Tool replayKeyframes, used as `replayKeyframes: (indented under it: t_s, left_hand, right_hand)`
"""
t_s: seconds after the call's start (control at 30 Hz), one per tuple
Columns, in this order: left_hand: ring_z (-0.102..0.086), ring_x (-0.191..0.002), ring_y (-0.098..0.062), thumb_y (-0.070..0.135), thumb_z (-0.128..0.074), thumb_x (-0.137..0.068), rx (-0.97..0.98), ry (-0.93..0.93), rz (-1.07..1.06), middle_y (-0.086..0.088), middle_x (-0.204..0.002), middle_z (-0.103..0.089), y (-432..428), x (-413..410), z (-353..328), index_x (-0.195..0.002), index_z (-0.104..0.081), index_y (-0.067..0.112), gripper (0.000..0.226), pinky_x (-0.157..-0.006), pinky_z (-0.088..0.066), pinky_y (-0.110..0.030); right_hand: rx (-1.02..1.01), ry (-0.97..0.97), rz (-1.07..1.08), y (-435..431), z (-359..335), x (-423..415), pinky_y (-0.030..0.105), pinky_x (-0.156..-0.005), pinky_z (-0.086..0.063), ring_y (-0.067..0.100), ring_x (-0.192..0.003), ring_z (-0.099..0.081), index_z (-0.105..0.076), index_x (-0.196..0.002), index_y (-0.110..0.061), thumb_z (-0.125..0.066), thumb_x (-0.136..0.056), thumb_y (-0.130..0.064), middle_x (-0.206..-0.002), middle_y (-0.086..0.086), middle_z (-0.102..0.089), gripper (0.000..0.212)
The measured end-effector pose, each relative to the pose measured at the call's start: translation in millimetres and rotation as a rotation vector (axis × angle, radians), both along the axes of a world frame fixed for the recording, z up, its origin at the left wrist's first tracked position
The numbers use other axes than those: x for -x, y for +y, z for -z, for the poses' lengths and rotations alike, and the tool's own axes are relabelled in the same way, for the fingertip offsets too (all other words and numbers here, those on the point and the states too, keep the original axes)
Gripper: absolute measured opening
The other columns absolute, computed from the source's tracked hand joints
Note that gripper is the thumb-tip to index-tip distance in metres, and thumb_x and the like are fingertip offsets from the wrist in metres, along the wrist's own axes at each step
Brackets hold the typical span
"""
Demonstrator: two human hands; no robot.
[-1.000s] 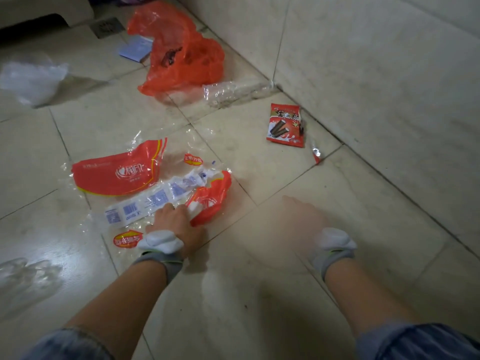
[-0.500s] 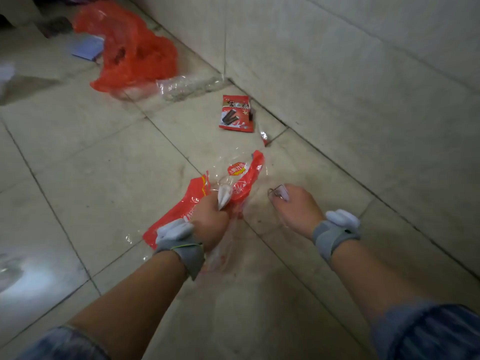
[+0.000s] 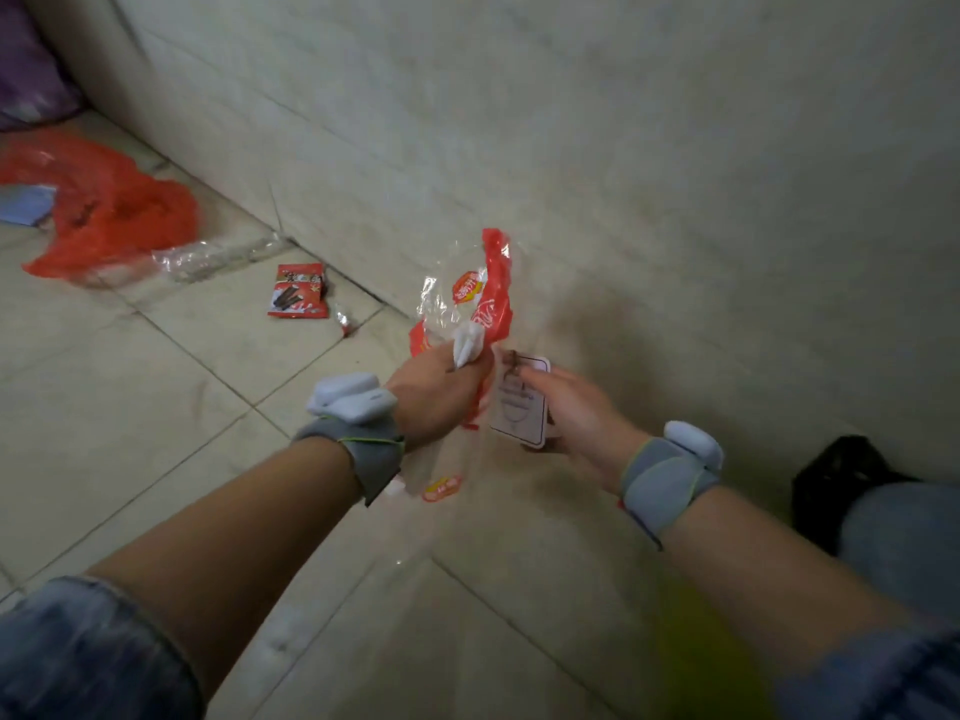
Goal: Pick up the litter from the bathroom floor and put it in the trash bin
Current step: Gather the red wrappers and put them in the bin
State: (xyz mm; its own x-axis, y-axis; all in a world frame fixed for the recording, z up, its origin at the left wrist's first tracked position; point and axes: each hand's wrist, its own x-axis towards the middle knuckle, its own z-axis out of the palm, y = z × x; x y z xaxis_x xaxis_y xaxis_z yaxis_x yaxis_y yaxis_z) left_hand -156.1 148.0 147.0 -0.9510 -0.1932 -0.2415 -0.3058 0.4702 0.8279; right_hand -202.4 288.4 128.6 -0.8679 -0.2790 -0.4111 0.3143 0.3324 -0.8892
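My left hand (image 3: 434,389) is closed around a crumpled clear and red plastic wrapper (image 3: 480,298), lifted off the floor, with a bit of white tissue sticking out of the fist. My right hand (image 3: 576,415) grips a small white card with dark print (image 3: 519,402), right beside the wrapper. On the floor by the wall lie a small red snack packet (image 3: 297,298), a tiny wrapper scrap (image 3: 344,322), a clear plastic film (image 3: 208,259) and a red plastic bag (image 3: 111,210). A dark object (image 3: 836,475) at the right edge may be the trash bin; I cannot tell.
A tiled wall (image 3: 571,122) rises close ahead and to the right. A blue paper (image 3: 23,205) lies beside the red bag at the left edge. Something purple (image 3: 31,75) sits in the far left corner.
My left hand has lifted the wrapper off the floor and risen. My right hand picked up the small white card and came up beside it. The view turned to the right, toward the wall.
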Motion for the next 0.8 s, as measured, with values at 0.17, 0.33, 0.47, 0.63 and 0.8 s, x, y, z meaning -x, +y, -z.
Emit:
replayKeyframes:
  t_s: [0.17,0.33,0.47,0.63,0.8]
  left_hand:
    - [-0.066,-0.092,-0.033,0.030,-0.055,-0.091,-0.208,0.055,-0.110,-0.015,-0.099,-0.068,69.1,13.7,-82.2,-0.098,-0.065,0.009,0.024,-0.085,-0.055,-0.043]
    - [-0.069,-0.087,-0.032,0.021,-0.069,-0.082,-0.210,0.109,-0.023,-0.022,-0.098,-0.071,133.1,24.6,-128.0,-0.096,-0.069,0.002,0.023,-0.087,-0.056,-0.044]
    - [-0.065,-0.077,-0.024,0.022,-0.075,-0.077,-0.206,0.173,0.067,-0.017,-0.090,-0.073,183.6,33.6,-140.5,-0.090,-0.073,0.004,0.023,-0.076,-0.052,-0.035]
    - [-0.064,-0.071,-0.028,0.023,-0.079,-0.072,-0.309,0.140,0.195,-0.019,-0.081,-0.071,238.6,44.3,-126.5,-0.078,-0.072,0.000,0.025,-0.070,-0.051,-0.038]
    - [-0.060,-0.065,-0.021,0.024,-0.081,-0.070,-0.414,0.071,0.382,-0.024,-0.081,-0.071,282.1,47.2,-102.7,-0.076,-0.071,-0.003,0.029,-0.064,-0.042,-0.032]
  right_hand:
    - [0.119,-0.042,0.013,78.8,-78.4,-10.9,0.030,-0.062,-0.050,0.020,-0.075,-0.061,-0.068,-0.081,-0.023,-0.052,-0.089,-0.030,-0.086,0.004,-0.067,0.019]
    - [0.216,-0.090,0.094,153.2,-128.5,-22.2,0.039,-0.088,-0.049,0.028,-0.106,-0.059,-0.064,-0.116,-0.014,-0.051,-0.085,-0.040,-0.116,0.011,-0.065,0.043]
    - [0.269,-0.018,0.029,207.9,-147.2,-31.8,0.039,-0.085,-0.052,0.027,-0.106,-0.063,-0.064,-0.116,-0.018,-0.068,-0.072,-0.035,-0.114,0.007,-0.069,0.047]
    - [0.239,0.105,0.155,245.5,-139.2,-54.0,0.021,-0.056,-0.053,0.012,-0.075,-0.070,-0.067,-0.100,-0.017,-0.069,-0.077,0.000,-0.086,-0.002,-0.073,0.029]
    - [0.050,0.272,0.562,276.3,-112.1,-76.1,0.028,-0.070,-0.052,0.020,-0.080,-0.063,-0.066,-0.103,0.001,-0.066,-0.074,0.009,-0.090,0.011,-0.068,0.029]
